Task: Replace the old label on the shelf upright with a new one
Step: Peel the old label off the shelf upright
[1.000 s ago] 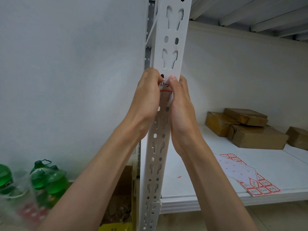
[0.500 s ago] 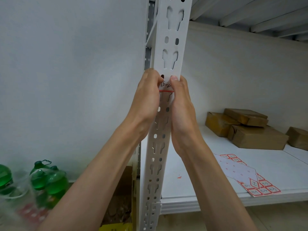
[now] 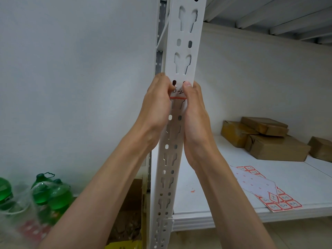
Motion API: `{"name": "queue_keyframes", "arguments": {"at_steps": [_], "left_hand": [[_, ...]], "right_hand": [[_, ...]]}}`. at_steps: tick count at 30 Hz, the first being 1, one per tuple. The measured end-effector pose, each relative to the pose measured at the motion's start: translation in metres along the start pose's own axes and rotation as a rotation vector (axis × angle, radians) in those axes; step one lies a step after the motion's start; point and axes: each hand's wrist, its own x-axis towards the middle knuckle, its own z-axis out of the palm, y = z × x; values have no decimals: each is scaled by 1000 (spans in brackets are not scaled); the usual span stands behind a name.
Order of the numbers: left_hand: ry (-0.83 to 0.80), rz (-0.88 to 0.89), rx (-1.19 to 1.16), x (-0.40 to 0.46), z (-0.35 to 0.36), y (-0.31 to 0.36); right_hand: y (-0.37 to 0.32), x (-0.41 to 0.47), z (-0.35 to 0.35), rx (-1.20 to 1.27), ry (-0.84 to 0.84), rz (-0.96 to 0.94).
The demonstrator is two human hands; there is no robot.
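The white perforated shelf upright (image 3: pixel 186 38) runs up the middle of the head view. A small white label (image 3: pixel 178 92) with dark handwriting and a red bottom border sits on its front face. My left hand (image 3: pixel 157 103) holds the upright's left side, and its curled thumb and fingertips pinch the label's left edge. My right hand (image 3: pixel 195 108) wraps the upright's right side. Its thumb lies flat on the label's right edge, and its fingers are hidden behind the metal.
A label sheet (image 3: pixel 262 188) with red-bordered stickers lies at the front of the white shelf board (image 3: pixel 305 177). Brown parcels (image 3: pixel 265 139) are stacked at the back right. Green bottles (image 3: pixel 48 193) in plastic stand low on the left, against a plain wall.
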Motion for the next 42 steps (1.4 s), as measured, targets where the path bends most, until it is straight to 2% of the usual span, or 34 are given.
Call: {"name": "queue_keyframes", "arguments": {"at_steps": [4, 7, 13, 16, 27, 31, 34, 37, 39, 42], "left_hand": [[-59, 7, -28, 1, -1, -3], [-6, -16, 21, 1, 0, -1], [-39, -4, -47, 0, 0, -3], [1, 8, -3, -1, 0, -2], [-61, -14, -62, -1, 0, -3], [1, 28, -22, -2, 0, -3], [-32, 9, -32, -3, 1, -1], [11, 19, -2, -4, 1, 0], [-17, 34, -5, -3, -1, -1], [-89, 2, 21, -3, -10, 3]], "right_hand": [[0, 0, 0, 5, 1, -3], [0, -1, 0, 5, -2, -10], [0, 0, 0, 11, -1, -8], [1, 0, 0, 11, -3, -10], [1, -1, 0, 7, -8, -15], [1, -1, 0, 9, -8, -18], [1, -1, 1, 21, -1, -34], [0, -1, 1, 32, -11, -36], [0, 1, -1, -5, 7, -69], [0, 6, -8, -220, 64, -248]]}}
